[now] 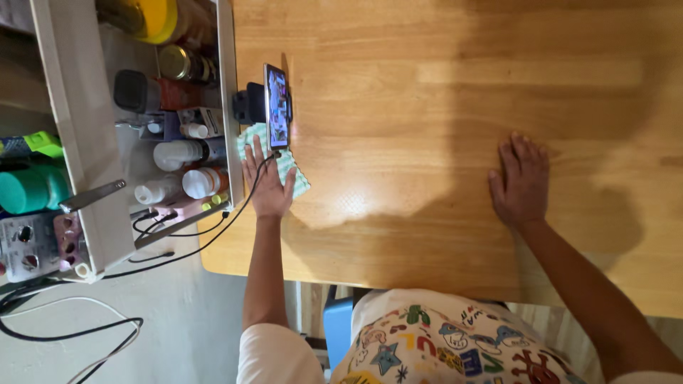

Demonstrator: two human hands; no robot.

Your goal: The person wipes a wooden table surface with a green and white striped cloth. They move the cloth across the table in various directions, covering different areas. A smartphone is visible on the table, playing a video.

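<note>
— So, what lies under the left hand (pixel 267 186)?
— One pale green cloth (pixel 288 165), on the wooden table (pixel 427 107) beside one propped phone (pixel 277 107); fingers flat, slightly spread.
— And the right hand (pixel 521 181)?
— Flat on bare wood, fingers together. One white cart (pixel 78 178) stands alongside.

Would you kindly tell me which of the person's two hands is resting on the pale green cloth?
The left hand lies on the cloth beside the phone; the right hand rests flat on bare wooden table.
</note>
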